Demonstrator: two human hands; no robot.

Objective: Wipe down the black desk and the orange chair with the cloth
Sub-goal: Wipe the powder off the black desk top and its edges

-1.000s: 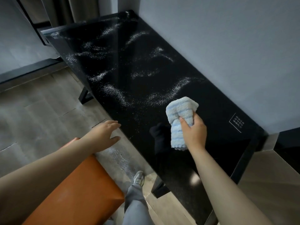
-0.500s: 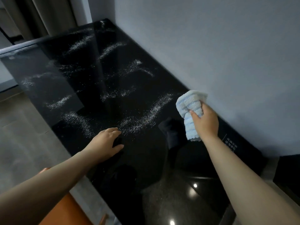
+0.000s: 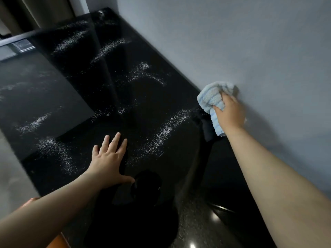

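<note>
Right hand: closed around bunched cloth, three o'clock, at wall edge of counter. Left hand: flat, spread, empty, six o'clock. Risk: sweep pushes white powder off counter.

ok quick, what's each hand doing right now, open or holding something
Left hand: open, fingers spread, palm flat on the black desk, holding nothing.
Right hand: closed around the bunched blue-and-white cloth, at the desk's back edge by the wall.
</note>
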